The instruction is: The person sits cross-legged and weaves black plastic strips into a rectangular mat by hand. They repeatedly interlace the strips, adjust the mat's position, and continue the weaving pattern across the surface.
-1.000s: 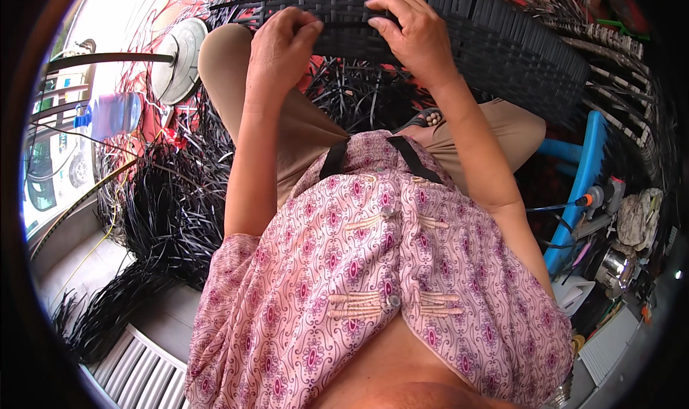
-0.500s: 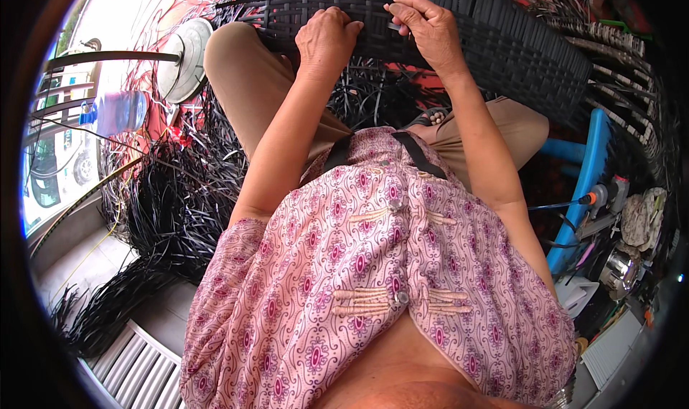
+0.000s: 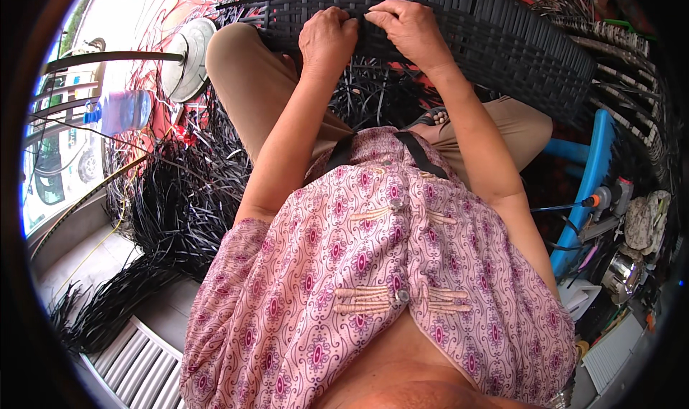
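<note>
A dark woven panel (image 3: 502, 57) of flat black strips, probably plastic, curves across the top of the view, over my knees. My left hand (image 3: 329, 41) rests against its weave with the fingers curled and the thumb pressed in; what they pinch is hidden. Just to its right, my right hand (image 3: 413, 34) has its thumb and index finger drawn together, pointing toward the left thumb. Whatever lies between those fingertips cannot be made out against the black weave. A loose dark strand (image 3: 240, 5) sticks out at the panel's left end.
Heaps of loose black strips (image 3: 179, 201) lie on the left and under the panel. A round grey base (image 3: 190, 59) with a dark pole and a clear blue water bottle (image 3: 123, 113) are at the left. On the right are a blue plastic stool (image 3: 588, 186) and a shiny metal bowl (image 3: 621, 274).
My right hand has moved left, closer to the left hand, and its fingers have turned inward. A small light-coloured glint under its fingers is out of sight now. My left hand has barely moved.
</note>
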`<action>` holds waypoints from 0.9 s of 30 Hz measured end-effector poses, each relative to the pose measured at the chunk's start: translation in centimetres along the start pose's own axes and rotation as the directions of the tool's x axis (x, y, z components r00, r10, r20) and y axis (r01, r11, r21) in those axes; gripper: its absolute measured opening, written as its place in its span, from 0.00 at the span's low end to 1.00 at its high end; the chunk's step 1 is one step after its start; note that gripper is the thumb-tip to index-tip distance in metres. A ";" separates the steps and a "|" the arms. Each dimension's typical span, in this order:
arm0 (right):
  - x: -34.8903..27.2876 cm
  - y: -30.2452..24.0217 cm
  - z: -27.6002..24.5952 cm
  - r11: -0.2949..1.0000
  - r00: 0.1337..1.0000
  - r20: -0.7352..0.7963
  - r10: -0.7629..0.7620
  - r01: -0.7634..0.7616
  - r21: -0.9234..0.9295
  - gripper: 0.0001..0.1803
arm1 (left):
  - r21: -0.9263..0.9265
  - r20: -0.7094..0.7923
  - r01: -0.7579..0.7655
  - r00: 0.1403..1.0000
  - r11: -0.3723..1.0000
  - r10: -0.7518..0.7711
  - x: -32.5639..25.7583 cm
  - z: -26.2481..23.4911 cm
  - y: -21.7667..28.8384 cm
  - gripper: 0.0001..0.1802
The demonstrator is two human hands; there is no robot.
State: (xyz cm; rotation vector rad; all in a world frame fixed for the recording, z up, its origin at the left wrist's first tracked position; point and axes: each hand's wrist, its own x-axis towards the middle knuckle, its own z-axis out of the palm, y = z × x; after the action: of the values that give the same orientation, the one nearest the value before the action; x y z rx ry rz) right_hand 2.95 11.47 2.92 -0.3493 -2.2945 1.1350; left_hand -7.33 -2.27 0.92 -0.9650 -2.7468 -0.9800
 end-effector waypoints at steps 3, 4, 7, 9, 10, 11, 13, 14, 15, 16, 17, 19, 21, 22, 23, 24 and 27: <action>0.4 -0.3 1.1 0.982 0.999 0.028 -0.018 0.023 -0.189 0.12 | -0.050 -0.019 0.009 1.000 0.999 -0.010 0.1 0.4 -0.6 0.17; 0.5 -0.3 1.5 0.976 1.000 0.027 -0.004 0.010 -0.217 0.11 | -0.062 -0.022 0.010 1.000 0.998 -0.011 0.0 0.4 -0.6 0.17; 0.4 -0.5 2.2 0.950 0.999 0.032 0.033 -0.021 -0.312 0.10 | -0.085 -0.018 0.007 1.000 0.996 -0.009 0.0 0.4 -0.8 0.16; 0.1 -0.8 2.6 0.922 0.999 0.037 0.006 0.009 -0.386 0.09 | -0.091 -0.015 0.003 1.000 0.996 -0.005 -0.1 0.3 -0.9 0.16; 0.0 -0.8 2.8 0.906 0.999 0.039 -0.007 0.023 -0.423 0.09 | -0.091 -0.016 0.001 1.000 0.996 -0.003 -0.2 0.2 -0.8 0.16; 0.0 -0.5 3.2 0.888 0.998 0.034 -0.051 0.061 -0.456 0.08 | -0.091 -0.016 -0.001 1.000 0.996 -0.001 -0.2 0.2 -0.7 0.16; 0.2 -0.6 3.7 0.862 0.998 0.037 -0.051 0.063 -0.502 0.08 | -0.075 -0.020 -0.002 1.000 0.997 0.001 -0.4 0.3 -0.6 0.16; 0.3 -0.6 4.0 0.849 0.998 0.039 -0.051 0.063 -0.525 0.07 | -0.066 -0.023 -0.003 1.000 0.998 0.002 -0.4 0.4 -0.6 0.16; 0.4 -0.7 4.3 0.842 0.997 0.024 -0.072 0.073 -0.534 0.07 | -0.064 -0.022 -0.011 1.000 0.998 0.009 -0.5 0.5 -0.8 0.16; 0.6 -0.6 4.2 0.859 0.999 0.038 -0.039 0.053 -0.509 0.07 | -0.062 -0.021 -0.018 1.000 0.998 0.017 -0.5 0.6 -0.9 0.15; 0.8 -0.5 4.0 0.875 0.999 0.053 -0.006 0.031 -0.484 0.07 | -0.060 -0.020 -0.025 1.000 0.998 0.024 -0.6 0.7 -1.1 0.15; 1.0 -0.2 3.8 0.887 0.998 0.062 0.007 0.023 -0.462 0.08 | -0.065 -0.019 -0.047 0.999 0.997 0.046 -0.9 0.7 -1.1 0.14; 1.1 -0.3 3.9 0.875 0.997 0.071 0.008 0.027 -0.484 0.08 | -0.087 -0.018 -0.063 0.998 0.994 0.062 -0.9 0.6 -1.2 0.14; 1.1 -0.5 3.9 0.869 0.997 0.075 0.009 0.030 -0.494 0.08 | -0.106 -0.018 -0.069 0.998 0.992 0.067 -0.8 0.4 -1.3 0.14; 1.1 -0.5 4.0 0.871 0.998 0.067 0.008 0.026 -0.490 0.08 | -0.126 -0.019 -0.074 0.997 0.989 0.072 -0.8 0.2 -1.4 0.13; 1.0 -0.5 4.1 0.873 0.998 0.058 0.006 0.023 -0.486 0.08 | -0.134 -0.014 -0.078 0.997 0.988 0.077 -0.7 0.0 -1.4 0.13; 0.9 -0.4 4.1 0.900 1.000 0.028 0.009 0.004 -0.435 0.08 | -0.141 -0.004 -0.087 0.996 0.986 0.087 -0.5 -0.4 -1.6 0.14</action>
State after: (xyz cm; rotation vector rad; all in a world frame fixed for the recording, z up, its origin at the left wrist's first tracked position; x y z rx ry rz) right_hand -0.12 8.96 1.54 -0.5048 -2.5640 0.6156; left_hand -7.90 -3.72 0.27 -1.0965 -2.6407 -1.1721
